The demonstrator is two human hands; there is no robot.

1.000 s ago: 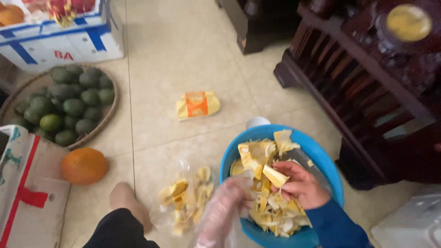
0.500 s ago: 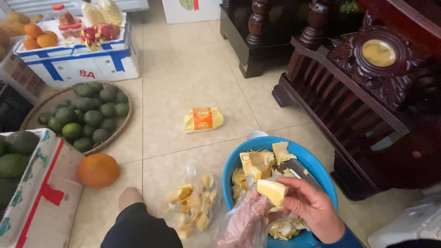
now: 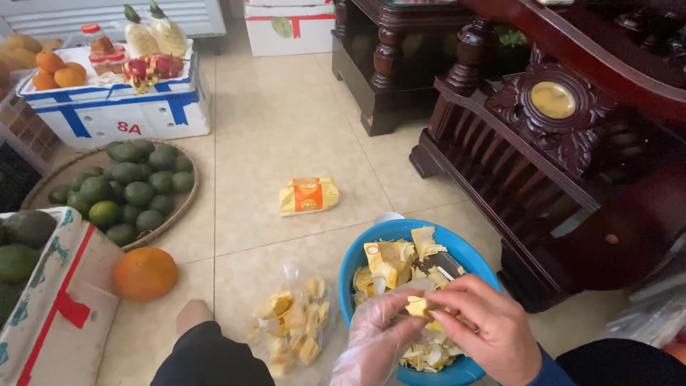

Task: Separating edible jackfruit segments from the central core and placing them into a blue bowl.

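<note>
Starting at the far left, a cardboard box [image 3: 61, 307] with red tape holds dark green fruit, and just beside it a big orange fruit [image 3: 145, 273] sits on the tiled floor [image 3: 286, 129]. Behind that, a round woven tray [image 3: 179, 207] is piled with green fruit, and a white foam box [image 3: 121, 114] with blue tape carries oranges and other fruit. Moving along, a yellow-orange packet [image 3: 309, 195] lies alone on the tiles, and a clear plastic bag [image 3: 296, 332] of yellow jackfruit pods rests near a knee. Now the action: the left hand [image 3: 379, 336], in a thin clear glove, has its fingers closed on a yellow piece of jackfruit [image 3: 418, 306], right above the blue bowl [image 3: 354, 261] full of pale scraps. The bare right hand [image 3: 486, 329] pinches the same piece from the other side, fingers curled tight onto it. Far right, dark carved wooden furniture [image 3: 564, 136] stands close behind the bowl.
</note>
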